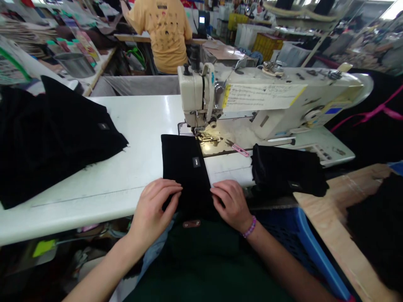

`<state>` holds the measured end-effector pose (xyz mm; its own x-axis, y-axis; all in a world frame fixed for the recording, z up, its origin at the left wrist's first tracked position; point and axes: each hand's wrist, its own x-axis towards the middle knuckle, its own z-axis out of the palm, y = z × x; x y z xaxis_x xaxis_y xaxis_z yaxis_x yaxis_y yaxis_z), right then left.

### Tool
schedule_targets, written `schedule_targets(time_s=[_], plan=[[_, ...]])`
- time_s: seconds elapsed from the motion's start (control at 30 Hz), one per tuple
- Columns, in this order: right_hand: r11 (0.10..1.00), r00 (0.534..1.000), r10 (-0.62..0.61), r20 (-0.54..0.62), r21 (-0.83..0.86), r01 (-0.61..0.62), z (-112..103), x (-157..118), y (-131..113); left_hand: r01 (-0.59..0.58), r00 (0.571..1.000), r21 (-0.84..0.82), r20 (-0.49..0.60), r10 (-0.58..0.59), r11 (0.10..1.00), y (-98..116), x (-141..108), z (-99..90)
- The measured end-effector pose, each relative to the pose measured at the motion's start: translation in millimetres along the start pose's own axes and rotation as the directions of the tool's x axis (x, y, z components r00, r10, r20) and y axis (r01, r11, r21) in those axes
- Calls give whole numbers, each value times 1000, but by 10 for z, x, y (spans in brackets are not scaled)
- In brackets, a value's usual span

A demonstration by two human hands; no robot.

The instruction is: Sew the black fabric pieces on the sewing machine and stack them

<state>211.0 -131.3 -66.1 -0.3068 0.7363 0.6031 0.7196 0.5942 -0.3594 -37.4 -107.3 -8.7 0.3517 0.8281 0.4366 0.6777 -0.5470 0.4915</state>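
A black fabric piece [185, 172] with a small white label lies across the table edge, running toward the sewing machine's presser foot [201, 136]. My left hand [155, 207] rests on its left edge, and my right hand [229, 205] holds down its right edge. A beaded bracelet circles my right wrist. A brown leather tag [191, 223] sits on the dark cloth below the piece. Pink-handled thread snips [237, 147] lie on the machine bed beyond my right hand. A bundle of black fabric [286, 170] lies to their right.
A large black fabric pile [53, 142] sits on the white table [126, 184] at left. The cream sewing machine [252, 96] stands ahead. A wooden board [333, 218] and blue plastic crate [302, 239] are at right. A person in a yellow T-shirt [162, 33] works beyond.
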Motion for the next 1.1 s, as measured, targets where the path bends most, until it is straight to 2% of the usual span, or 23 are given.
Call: schedule_targets(time_s=[0.07,0.13,0.23,0.3,0.5,0.63,0.7,0.8,0.83,0.9,1.0,1.1], plan=[[999,999,-50,8,4,50,5,54,-12,-42,999,20,17,41,999,30,15,34],[996,996,-85,-6,9,85,-4,113,-21,-130,989,43,80,126,991,60,78,78],[993,992,-119,-28,12,119,-34,177,-28,-297,938,74,212,276,952,97,170,145],[991,991,-135,-22,18,136,-55,203,-30,-365,904,96,275,328,926,106,199,181],[992,992,-123,40,42,121,-86,211,-27,-446,858,141,348,378,884,59,166,195],[987,988,-152,32,48,151,-57,186,4,-409,865,73,349,361,910,68,234,128],[984,985,-171,12,44,170,-39,184,20,-370,866,4,363,344,929,69,347,87],[982,983,-184,2,48,183,-25,195,28,-355,845,-50,409,344,933,4,616,65],[982,983,-184,1,52,183,-24,199,27,-361,843,-15,423,333,933,-37,728,74],[982,983,-182,-4,57,182,-25,207,23,-376,852,158,445,274,913,-131,970,115],[982,983,-183,-6,56,183,-27,207,19,-411,851,400,491,187,819,-243,1314,209],[981,982,-191,10,46,191,-26,196,25,-444,826,428,536,175,787,-275,1534,304]])
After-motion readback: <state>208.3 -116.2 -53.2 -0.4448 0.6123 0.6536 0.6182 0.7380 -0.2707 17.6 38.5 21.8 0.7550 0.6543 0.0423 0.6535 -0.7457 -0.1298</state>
